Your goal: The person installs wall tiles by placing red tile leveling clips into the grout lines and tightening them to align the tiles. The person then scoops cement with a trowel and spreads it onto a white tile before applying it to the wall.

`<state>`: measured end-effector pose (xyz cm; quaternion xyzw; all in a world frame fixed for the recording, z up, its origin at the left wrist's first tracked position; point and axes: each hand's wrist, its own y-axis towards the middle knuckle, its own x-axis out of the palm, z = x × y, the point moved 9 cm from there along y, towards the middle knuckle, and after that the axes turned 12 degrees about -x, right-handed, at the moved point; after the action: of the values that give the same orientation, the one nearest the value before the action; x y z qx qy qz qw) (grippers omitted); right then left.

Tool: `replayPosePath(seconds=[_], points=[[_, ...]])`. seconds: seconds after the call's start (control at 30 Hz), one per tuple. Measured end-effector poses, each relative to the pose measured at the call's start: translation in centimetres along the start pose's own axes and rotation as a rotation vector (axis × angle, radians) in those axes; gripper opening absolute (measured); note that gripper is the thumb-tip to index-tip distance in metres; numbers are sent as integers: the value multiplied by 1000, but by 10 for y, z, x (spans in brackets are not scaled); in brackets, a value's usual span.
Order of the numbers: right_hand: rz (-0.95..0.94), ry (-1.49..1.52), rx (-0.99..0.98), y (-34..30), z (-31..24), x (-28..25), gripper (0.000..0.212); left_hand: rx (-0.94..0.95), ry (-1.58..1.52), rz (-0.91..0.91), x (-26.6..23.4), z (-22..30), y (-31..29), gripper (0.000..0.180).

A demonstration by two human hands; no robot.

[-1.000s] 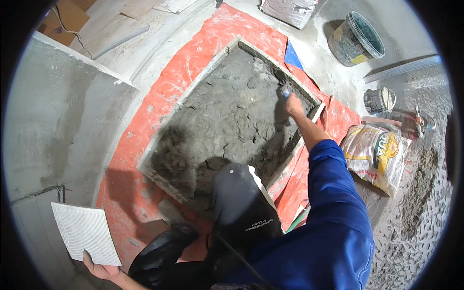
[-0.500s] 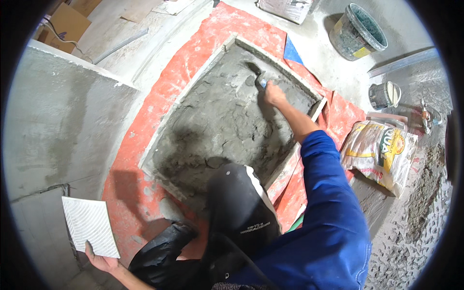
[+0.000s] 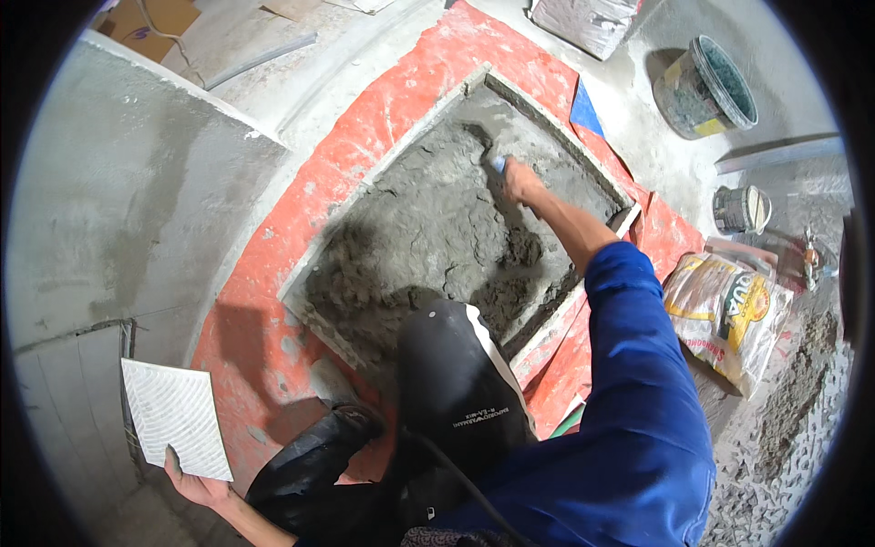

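My left hand [image 3: 196,486] holds a white tile [image 3: 178,417] by its lower edge, thumb across the face. Curved ridges cover the side of the tile that shows. With my right arm stretched forward, my right hand [image 3: 522,181] is closed round the pale blue handle of a trowel [image 3: 498,163]. The trowel is in the far part of a bed of wet grey mortar [image 3: 428,219], and its blade cannot be made out clearly. A shallow rectangular mixing tray [image 3: 570,139] with a low raised rim holds the mortar, which is lumpy and uneven.
Under the tray lies a red sheet [image 3: 365,118]. A printed bag [image 3: 725,310], a small bucket [image 3: 740,210] and a larger bucket [image 3: 706,88] stand to the right. Another bag [image 3: 585,23] lies at the back. A grey low wall [image 3: 118,191] rises on the left.
The view has shifted, so the tray sits slightly farther right. The trowel blade, plainer before, is now hard to see against the mortar. My left hand still holds the tile.
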<state>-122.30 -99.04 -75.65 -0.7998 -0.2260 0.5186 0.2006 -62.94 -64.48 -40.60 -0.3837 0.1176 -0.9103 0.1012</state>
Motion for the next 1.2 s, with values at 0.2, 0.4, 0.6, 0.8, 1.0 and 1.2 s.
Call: replayPosePath(seconds=[0.2,0.4,0.6,0.8,1.0,1.2], points=[[-184,-87,-178,-70,-62,54,47,11,-78,-19,-18,18,2,49],[33,-204,-187,-144,-13,23,40,-46,-102,-57,-27,20,9,52],[268,-20,146,-216,107,27,40,57,-115,356,-62,24,8,52],[446,-90,133,-196,178,-25,42,-92,-15,-147,-22,16,17,51],[303,-295,-106,-117,108,-83,46,-129,3,-169,-6,6,12,52],[228,-371,93,-81,85,-68,42,-73,-89,-74,2,-8,12,49]])
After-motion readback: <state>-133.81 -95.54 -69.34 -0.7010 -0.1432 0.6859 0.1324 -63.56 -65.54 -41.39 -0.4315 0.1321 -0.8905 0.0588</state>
